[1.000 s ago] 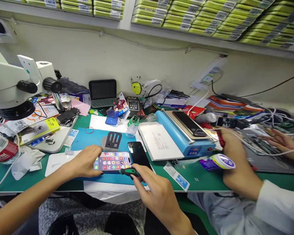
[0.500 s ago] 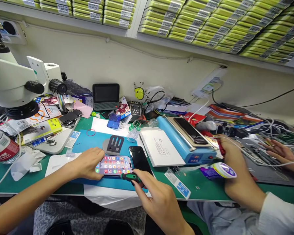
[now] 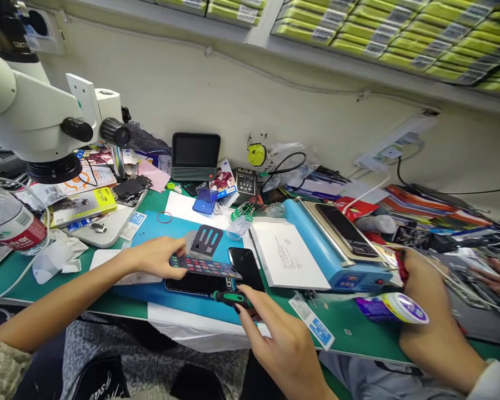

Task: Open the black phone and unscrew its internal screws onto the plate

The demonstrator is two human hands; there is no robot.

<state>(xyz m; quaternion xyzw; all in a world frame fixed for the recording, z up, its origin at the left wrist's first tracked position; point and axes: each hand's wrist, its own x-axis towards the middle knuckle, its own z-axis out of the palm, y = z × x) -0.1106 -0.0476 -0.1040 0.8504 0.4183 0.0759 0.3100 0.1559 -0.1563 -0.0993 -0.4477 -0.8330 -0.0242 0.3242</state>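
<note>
My left hand [image 3: 161,258] pinches the left end of a lit phone screen [image 3: 210,268] full of app icons and holds it tilted up. Beneath it lies the opened phone body [image 3: 189,286] on the blue mat [image 3: 150,233]; its inside shows only partly. A green and black screwdriver [image 3: 233,299] is gripped in my right hand [image 3: 281,333], its handle end pointing left over the right end of the phone body. Just right of these lies a dark phone [image 3: 246,263]. A black slotted plate [image 3: 208,241] sits behind the screen.
A microscope [image 3: 54,122] stands at the left, near a water bottle [image 3: 14,222]. A white box [image 3: 287,255] leans by a blue heating machine [image 3: 337,250] with a phone on top. At right, another person's arm [image 3: 433,316] reaches in near a purple tub [image 3: 394,307].
My left hand has raised the lit screen off the phone body, exposing the dark inside. My right hand still holds the screwdriver beside it. The camera view has shifted left.
</note>
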